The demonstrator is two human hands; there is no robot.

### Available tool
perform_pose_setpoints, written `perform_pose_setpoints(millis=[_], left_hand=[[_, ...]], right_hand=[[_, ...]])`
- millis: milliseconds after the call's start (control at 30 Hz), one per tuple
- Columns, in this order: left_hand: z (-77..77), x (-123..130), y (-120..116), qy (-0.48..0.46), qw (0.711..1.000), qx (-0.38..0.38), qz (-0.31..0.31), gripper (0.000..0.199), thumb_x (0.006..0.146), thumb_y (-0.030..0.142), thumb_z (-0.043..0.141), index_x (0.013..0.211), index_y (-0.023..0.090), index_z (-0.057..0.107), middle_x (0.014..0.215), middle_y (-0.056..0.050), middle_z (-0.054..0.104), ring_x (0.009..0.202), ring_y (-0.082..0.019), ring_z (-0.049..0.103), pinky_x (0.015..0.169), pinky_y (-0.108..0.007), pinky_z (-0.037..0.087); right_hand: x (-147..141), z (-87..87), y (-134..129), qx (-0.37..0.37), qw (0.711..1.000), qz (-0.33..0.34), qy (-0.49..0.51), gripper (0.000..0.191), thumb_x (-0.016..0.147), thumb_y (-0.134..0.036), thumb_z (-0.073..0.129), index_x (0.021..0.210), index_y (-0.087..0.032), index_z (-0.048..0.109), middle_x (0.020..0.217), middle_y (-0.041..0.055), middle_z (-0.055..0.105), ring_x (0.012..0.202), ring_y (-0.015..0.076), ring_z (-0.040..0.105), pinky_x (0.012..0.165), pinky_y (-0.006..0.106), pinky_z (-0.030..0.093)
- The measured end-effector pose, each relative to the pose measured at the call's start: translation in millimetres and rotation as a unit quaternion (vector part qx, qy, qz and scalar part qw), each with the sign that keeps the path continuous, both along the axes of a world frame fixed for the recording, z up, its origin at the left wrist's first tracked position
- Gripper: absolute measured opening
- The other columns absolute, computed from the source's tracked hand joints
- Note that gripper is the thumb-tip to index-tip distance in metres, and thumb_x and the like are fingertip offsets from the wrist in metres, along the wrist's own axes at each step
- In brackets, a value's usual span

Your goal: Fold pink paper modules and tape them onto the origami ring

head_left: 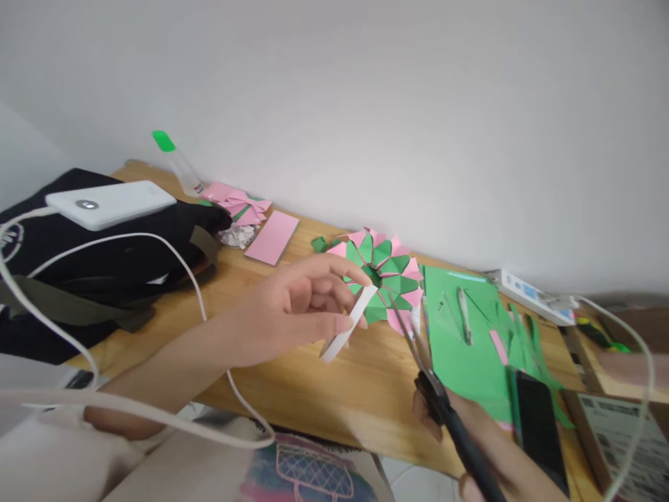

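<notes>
White strip (355,315): pinching it with thumb and fingers of left hand (306,300), just in front of pink-and-green paper ring (401,284). Gripping black-handled scissors (437,401) in right hand (486,429), with open blades kinda pointing at ring. Also seeing green sheet (463,362) and black phone (541,429) over on wooden table (313,397).

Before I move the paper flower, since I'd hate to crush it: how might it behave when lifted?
Probably light for its size: the flower looks like folded paper. Its raised green folds would likely dent under a tight grip. Lying broad and low, it seems unlikely to roll.
</notes>
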State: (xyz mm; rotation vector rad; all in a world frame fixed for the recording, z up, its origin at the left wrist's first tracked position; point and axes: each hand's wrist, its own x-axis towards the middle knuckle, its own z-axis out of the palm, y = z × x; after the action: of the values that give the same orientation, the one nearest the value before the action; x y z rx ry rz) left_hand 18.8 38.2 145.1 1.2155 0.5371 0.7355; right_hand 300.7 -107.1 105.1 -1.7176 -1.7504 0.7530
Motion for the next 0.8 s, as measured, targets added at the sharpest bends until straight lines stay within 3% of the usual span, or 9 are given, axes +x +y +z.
perform_pose_setpoints(millis=[67, 167, 333, 533, 800], left_hand=[[1.5, 0, -1, 0.006, 1.000, 0.021, -0.008, 0.026, 0.084, 0.016, 0.061, 0.109, 0.018, 0.056, 0.084, -0.003, 0.064, 0.070, -0.012, 0.063, 0.058, -0.021, 0.052], [3.4, 0, -1, 0.031, 0.999, 0.038, 0.005, 0.025, 0.083, 0.015, 0.061, 0.108, 0.019, 0.059, 0.083, -0.002, 0.062, 0.069, -0.011, 0.061, 0.058, -0.020, 0.051], [2.9, -2, 1, 0.017, 0.999, 0.042, -0.018, 0.024, 0.085, 0.015, 0.060, 0.109, 0.021, 0.058, 0.084, -0.001, 0.063, 0.072, -0.011, 0.062, 0.060, -0.020, 0.051], [3.0, -3, 2, 0.005, 0.999, 0.002, -0.035, 0.027, 0.085, 0.013, 0.058, 0.110, 0.021, 0.057, 0.088, -0.002, 0.067, 0.074, -0.011, 0.062, 0.064, -0.021, 0.051], [8.7, 3, 1, 0.000, 0.998, -0.020, -0.051, 0.027, 0.084, 0.007, 0.057, 0.109, 0.016, 0.055, 0.079, 0.000, 0.062, 0.067, -0.008, 0.057, 0.060, -0.018, 0.049]], right_hand=[[8, 15.8, 7, 0.002, 0.993, 0.071, -0.092, 0.055, 0.064, -0.048, 0.073, 0.118, -0.038, 0.065, 0.107, 0.0051, 0.072, 0.086, 0.0304, 0.072, 0.057, 0.033, 0.061], [10, 29.5, 18, 0.044, 0.985, 0.102, -0.130, 0.052, 0.066, -0.048, 0.072, 0.117, -0.035, 0.067, 0.106, 0.0049, 0.072, 0.083, 0.0297, 0.072, 0.055, 0.031, 0.061], [19, 29.9, 20, 0.068, 0.985, 0.106, -0.116, 0.052, 0.065, -0.050, 0.073, 0.114, -0.035, 0.069, 0.101, 0.0060, 0.074, 0.079, 0.0293, 0.073, 0.056, 0.030, 0.061], [45, 18.4, 5, 0.028, 0.983, 0.074, -0.164, 0.057, 0.069, -0.053, 0.068, 0.123, -0.035, 0.062, 0.113, 0.0049, 0.070, 0.093, 0.0277, 0.071, 0.068, 0.027, 0.061], [58, 23.4, 0, -0.129, 0.965, 0.068, -0.217, 0.059, 0.079, -0.057, 0.055, 0.132, -0.031, 0.054, 0.126, 0.0052, 0.063, 0.111, 0.0262, 0.064, 0.091, 0.030, 0.053]])
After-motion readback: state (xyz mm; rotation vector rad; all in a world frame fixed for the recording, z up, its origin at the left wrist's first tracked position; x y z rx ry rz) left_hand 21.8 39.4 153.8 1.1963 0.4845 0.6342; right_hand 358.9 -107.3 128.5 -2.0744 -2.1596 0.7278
